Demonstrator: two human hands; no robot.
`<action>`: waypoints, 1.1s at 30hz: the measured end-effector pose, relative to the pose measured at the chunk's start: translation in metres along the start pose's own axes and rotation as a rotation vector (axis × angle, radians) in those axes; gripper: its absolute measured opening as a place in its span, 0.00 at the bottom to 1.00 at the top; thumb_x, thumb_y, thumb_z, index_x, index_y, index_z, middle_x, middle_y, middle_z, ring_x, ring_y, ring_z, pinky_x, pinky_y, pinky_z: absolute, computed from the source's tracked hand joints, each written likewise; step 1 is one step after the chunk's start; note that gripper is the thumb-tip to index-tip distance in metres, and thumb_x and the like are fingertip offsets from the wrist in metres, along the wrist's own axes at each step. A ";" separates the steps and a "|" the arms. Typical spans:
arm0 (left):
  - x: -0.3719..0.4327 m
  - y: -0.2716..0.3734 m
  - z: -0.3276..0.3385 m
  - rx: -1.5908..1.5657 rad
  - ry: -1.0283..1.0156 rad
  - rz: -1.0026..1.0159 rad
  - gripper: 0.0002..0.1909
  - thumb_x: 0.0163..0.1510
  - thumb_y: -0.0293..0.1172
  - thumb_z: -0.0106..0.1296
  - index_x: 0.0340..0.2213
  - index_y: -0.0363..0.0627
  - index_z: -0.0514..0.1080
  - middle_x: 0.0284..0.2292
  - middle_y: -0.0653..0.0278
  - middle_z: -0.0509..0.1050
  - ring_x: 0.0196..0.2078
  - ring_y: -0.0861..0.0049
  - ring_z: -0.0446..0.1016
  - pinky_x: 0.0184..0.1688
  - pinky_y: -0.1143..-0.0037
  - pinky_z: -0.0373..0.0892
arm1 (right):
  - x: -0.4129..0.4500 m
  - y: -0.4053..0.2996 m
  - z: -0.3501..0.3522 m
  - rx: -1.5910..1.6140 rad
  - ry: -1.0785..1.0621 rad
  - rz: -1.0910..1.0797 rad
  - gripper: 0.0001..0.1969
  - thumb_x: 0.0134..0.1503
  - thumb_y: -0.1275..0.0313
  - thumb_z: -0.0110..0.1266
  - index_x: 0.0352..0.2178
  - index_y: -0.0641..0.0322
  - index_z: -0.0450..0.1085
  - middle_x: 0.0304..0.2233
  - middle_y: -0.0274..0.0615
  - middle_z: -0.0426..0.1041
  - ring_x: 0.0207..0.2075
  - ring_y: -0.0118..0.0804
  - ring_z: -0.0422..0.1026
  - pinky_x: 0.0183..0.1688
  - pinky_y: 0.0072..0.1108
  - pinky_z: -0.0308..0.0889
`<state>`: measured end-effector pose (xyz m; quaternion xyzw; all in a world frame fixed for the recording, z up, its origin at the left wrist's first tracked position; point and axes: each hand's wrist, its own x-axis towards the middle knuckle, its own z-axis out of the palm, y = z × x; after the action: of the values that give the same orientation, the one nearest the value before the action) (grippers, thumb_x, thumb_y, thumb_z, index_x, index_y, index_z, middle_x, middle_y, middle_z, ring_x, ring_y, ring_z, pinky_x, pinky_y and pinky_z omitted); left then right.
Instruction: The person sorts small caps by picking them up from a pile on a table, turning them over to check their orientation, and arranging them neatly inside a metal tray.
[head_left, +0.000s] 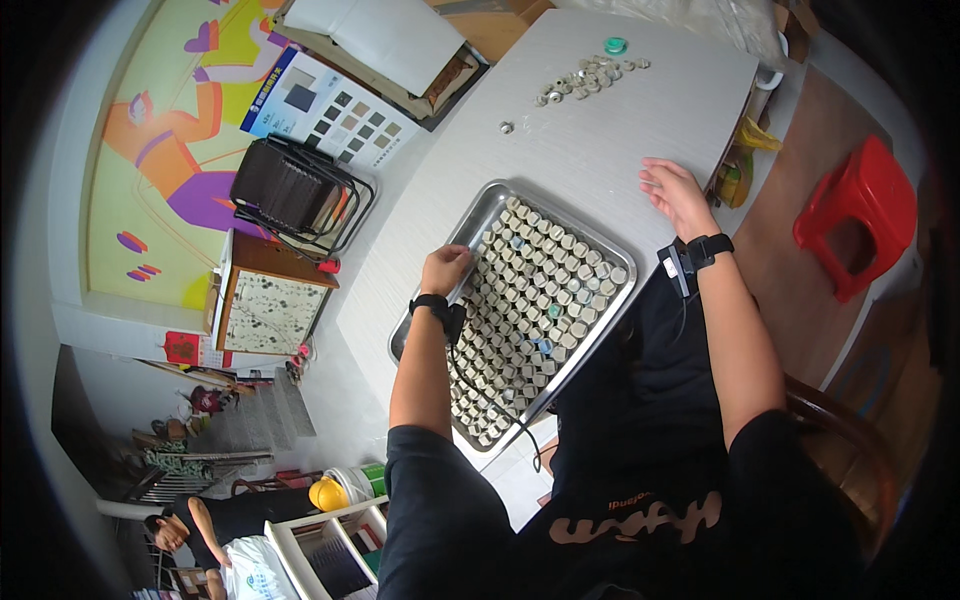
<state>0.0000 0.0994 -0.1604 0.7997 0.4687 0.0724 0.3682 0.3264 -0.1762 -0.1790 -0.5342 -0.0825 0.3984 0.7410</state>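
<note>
A shallow stainless-steel tray (630, 271) lies near the table's edge in front of me. Rows of small beige faceted pieces (525, 289), apparently caps or fittings, stand packed in it, with a few bluish and green ones among them. My left hand (445, 270) is over the tray's left side, thumb and fingertips together beside the outer row; whether a piece is between them cannot be made out. To the right of the tray, my right hand (675, 196) hovers above the tabletop with fingers apart, holding nothing. Both wrists wear black straps with small devices.
On the grey table (450, 161), a loose pile of similar pieces (589, 79) lies at the far side near a green spool (615, 46). One single piece (506, 127) sits apart. A red plastic stool (862, 217) stands right. Another person (202, 525) is at lower left.
</note>
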 end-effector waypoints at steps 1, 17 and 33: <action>0.001 -0.003 -0.002 0.011 0.001 0.004 0.15 0.50 0.37 0.52 0.37 0.42 0.74 0.28 0.67 0.75 0.27 0.82 0.72 0.28 0.81 0.67 | -0.001 -0.001 0.002 -0.009 -0.002 -0.006 0.13 0.57 0.66 0.44 0.41 0.58 0.68 0.36 0.34 0.70 0.36 0.24 0.69 0.37 0.14 0.62; 0.027 0.032 0.029 -0.116 -0.022 0.013 0.28 0.56 0.46 0.40 0.41 0.27 0.70 0.40 0.53 0.74 0.42 0.68 0.70 0.47 0.73 0.63 | 0.003 0.002 -0.003 0.026 0.028 -0.029 0.12 0.56 0.66 0.44 0.39 0.56 0.69 0.34 0.32 0.71 0.33 0.23 0.69 0.33 0.14 0.62; 0.033 0.028 0.033 -0.216 -0.001 -0.008 0.26 0.58 0.45 0.38 0.42 0.29 0.69 0.39 0.52 0.73 0.41 0.69 0.71 0.45 0.74 0.64 | 0.007 0.001 0.001 -0.023 0.035 -0.017 0.12 0.56 0.64 0.44 0.38 0.57 0.69 0.34 0.33 0.72 0.33 0.24 0.70 0.35 0.15 0.63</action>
<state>0.0531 0.1009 -0.1729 0.7535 0.4611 0.1205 0.4529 0.3301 -0.1710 -0.1816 -0.5488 -0.0785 0.3816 0.7396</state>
